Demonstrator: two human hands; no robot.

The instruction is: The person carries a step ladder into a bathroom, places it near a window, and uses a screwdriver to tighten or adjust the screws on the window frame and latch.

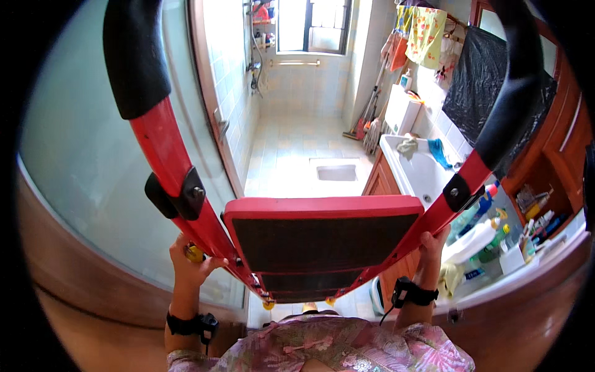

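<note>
A red step ladder (325, 203) with black tread panels fills the middle of the view, close to my body. Its red side rails rise left and right into black padded sections at the top. My left hand (189, 263) grips the left rail below the black joint, thumb along the rail; its other fingers are partly hidden behind. A small yellow piece (194, 253) shows beside that palm. On the opposite side, my right hand (432, 243) is closed around the right rail, with its fingertips out of sight. Lower treads and yellow feet (268, 305) appear below, near my body.
A frosted sliding door (80, 155) and its handle (220, 126) are at left. Ahead lies a tiled bathroom with a squat toilet (335, 169) and mops (373, 130). A sink (424, 170), several bottles (474, 239) and a wooden cabinet (545, 180) stand close on the right.
</note>
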